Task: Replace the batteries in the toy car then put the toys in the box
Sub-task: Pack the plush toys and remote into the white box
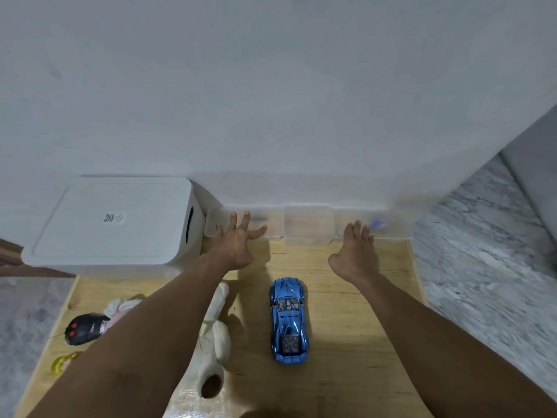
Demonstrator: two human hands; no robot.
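Two hands: both stretched forward over the wooden board, well apart from each other, each empty
Left hand: fingers spread wide, tips over the near edge of the left clear tub; whether they touch it I cannot tell
Right hand: fingers loosely extended and close together, tips at the near wall of the right clear tub, which holds something blue and blurred
Middle clear tub: between the other two, against the white wall
Toy car: shiny blue, upright on the board between the forearms, nose toward the tubs
White box: lid on, at the board's far left corner
Plush toy: cream, lying partly under the left forearm
Remote control: black with red buttons, at the board's left edge
Yellow toy: small, near the left edge, partly hidden by the arm
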